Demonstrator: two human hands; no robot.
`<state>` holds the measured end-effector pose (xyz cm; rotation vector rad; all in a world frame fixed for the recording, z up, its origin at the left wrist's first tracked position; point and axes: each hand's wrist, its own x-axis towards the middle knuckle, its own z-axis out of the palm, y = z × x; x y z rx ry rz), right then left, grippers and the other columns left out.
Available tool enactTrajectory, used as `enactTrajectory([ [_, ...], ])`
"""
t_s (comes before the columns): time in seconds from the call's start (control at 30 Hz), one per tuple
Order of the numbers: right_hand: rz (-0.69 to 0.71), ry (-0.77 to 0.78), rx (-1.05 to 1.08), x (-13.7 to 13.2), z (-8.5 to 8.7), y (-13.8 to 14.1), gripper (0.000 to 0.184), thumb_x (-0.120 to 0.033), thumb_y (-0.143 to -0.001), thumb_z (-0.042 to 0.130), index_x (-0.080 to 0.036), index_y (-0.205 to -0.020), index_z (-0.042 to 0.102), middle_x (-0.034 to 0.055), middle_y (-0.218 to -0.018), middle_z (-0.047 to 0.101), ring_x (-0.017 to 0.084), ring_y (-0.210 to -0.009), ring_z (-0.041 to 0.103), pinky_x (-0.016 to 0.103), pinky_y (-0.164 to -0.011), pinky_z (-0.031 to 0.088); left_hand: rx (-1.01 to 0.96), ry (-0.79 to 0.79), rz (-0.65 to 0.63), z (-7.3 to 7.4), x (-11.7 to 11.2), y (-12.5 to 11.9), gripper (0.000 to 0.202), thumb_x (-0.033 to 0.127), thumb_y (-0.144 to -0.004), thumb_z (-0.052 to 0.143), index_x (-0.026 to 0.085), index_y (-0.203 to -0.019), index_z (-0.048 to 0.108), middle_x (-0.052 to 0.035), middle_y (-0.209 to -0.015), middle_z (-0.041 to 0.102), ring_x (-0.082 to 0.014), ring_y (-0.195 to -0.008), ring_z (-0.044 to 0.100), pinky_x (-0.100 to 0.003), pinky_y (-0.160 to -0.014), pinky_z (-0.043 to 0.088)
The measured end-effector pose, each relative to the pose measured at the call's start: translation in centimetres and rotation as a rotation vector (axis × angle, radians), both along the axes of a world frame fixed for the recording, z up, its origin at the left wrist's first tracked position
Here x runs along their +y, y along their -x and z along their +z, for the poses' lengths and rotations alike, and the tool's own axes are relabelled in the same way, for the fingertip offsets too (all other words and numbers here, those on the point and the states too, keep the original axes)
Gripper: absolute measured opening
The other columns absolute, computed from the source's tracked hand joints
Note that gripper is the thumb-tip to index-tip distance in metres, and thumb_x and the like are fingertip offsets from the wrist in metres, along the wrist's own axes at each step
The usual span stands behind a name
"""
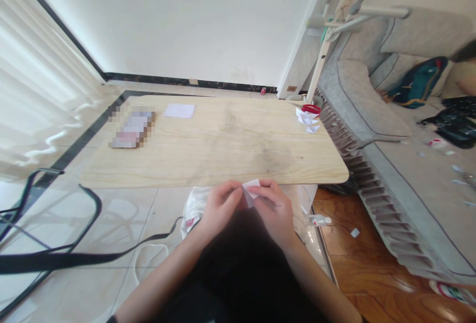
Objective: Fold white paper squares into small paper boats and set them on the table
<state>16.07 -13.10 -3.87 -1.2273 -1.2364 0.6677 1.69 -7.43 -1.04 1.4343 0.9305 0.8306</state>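
Just off the table's near edge, a small folded piece of white paper (pixel 250 195) is held between my two hands. My left hand (pixel 225 204) pinches its left side with thumb and fingers. On the right side, my right hand (pixel 273 206) closes its thumb and fingertips on the same paper. Several folded white paper boats (pixel 308 120) lie at the table's far right corner, with red-handled scissors (pixel 311 109) by them. Flat white paper (pixel 179 110) rests near the back left of the wooden table (pixel 208 149).
A pixelated box-shaped item (pixel 133 129) sits on the table's left. A grey sofa (pixel 420 184) with a backpack (pixel 420 82) and part of a person stands to the right. A black metal frame and strap (pixel 89 259) are at left. A small bottle (pixel 322 220) lies on the floor.
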Motion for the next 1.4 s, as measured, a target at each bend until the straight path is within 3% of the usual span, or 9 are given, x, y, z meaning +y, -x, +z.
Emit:
enactTrajectory([
  [0.17,-0.034,-0.067,-0.094,0.1,-0.5,0.0,0.038,-0.007,-0.083,0.060,-0.034,-0.107,0.074,0.0039,-0.106,0.057,0.020,-0.096,0.061,0.035,-0.082,0.053,-0.069,0.043,-0.005,-0.5,-0.1,-0.2,0.023,0.033,-0.087,0.058,0.013,-0.088,0.070,-0.0033,-0.071,0.072,-0.0166,-0.066,0.066,-0.027,-0.066,0.054],
  [0.27,-0.036,-0.075,-0.136,0.1,-0.3,0.0,0.037,-0.009,-0.084,0.060,-0.033,-0.108,0.073,0.0042,-0.105,0.055,0.020,-0.095,0.061,0.036,-0.082,0.053,-0.108,0.065,-0.035,-0.7,-0.2,-0.4,0.024,0.032,-0.084,0.065,0.014,-0.100,0.070,-0.0064,-0.093,0.076,-0.0205,-0.087,0.071,-0.030,-0.079,0.056],
  [0.37,-0.016,-0.067,-0.181,-0.1,0.1,-0.2,0.036,-0.010,-0.084,0.059,-0.031,-0.109,0.072,0.0055,-0.107,0.054,0.021,-0.096,0.060,0.038,-0.084,0.052,-0.095,0.083,-0.055,-0.6,-0.1,-0.4,0.026,0.031,-0.084,0.068,0.015,-0.103,0.070,-0.0067,-0.099,0.076,-0.0225,-0.096,0.071,-0.032,-0.086,0.056],
  [0.53,-0.014,-0.041,0.001,-0.2,0.3,-0.7,0.038,-0.021,-0.086,0.056,-0.027,-0.122,0.060,0.0069,-0.108,0.057,0.021,-0.091,0.058,0.040,-0.085,0.051,0.095,-0.018,0.003,-0.4,0.1,-0.2,0.026,0.030,-0.085,0.066,0.016,-0.106,0.073,-0.0066,-0.103,0.077,-0.0237,-0.096,0.071,-0.033,-0.087,0.055],
  [0.73,-0.048,0.147,0.088,0.5,0.2,-0.7,0.015,-0.028,-0.083,0.067,-0.022,-0.097,0.069,0.0053,-0.093,0.069,0.021,-0.088,0.064,0.035,-0.081,0.052,0.231,-0.224,-0.035,-1.3,-0.2,-0.3,0.031,0.028,-0.087,0.064,0.022,-0.117,0.067,-0.0014,-0.092,0.078,-0.0189,-0.085,0.073,-0.030,-0.084,0.055],
  [0.93,0.002,0.231,0.206,0.6,0.5,-0.8,0.011,-0.029,-0.080,0.071,-0.020,-0.086,0.072,0.0036,-0.083,0.073,0.020,-0.079,0.067,0.032,-0.073,0.055,0.276,-0.360,-0.053,-1.7,-0.3,-0.1,0.031,0.026,-0.089,0.061,0.024,-0.120,0.063,-0.0016,-0.097,0.077,-0.0187,-0.092,0.072,-0.030,-0.086,0.054],
  [1.13,0.014,0.270,0.329,0.6,0.8,-0.8,0.012,-0.032,-0.078,0.073,-0.020,-0.078,0.073,0.0017,-0.072,0.072,0.017,-0.065,0.065,0.029,-0.061,0.055,0.253,-0.192,-0.092,-1.1,-0.5,-0.2,0.022,0.036,-0.088,0.063,0.020,-0.102,0.068,-0.0048,-0.095,0.076,-0.0206,-0.089,0.071,-0.030,-0.080,0.056],
  [1.4,-0.017,0.290,0.379,0.6,0.4,-1.0,0.017,-0.036,-0.075,0.075,-0.020,-0.077,0.073,0.0020,-0.072,0.073,0.017,-0.064,0.066,0.028,-0.060,0.054,0.192,-0.043,-0.119,-0.7,-0.5,-0.4,0.027,0.042,-0.087,0.062,0.019,-0.094,0.073,-0.0051,-0.088,0.077,-0.0214,-0.082,0.072,-0.029,-0.075,0.057],
])
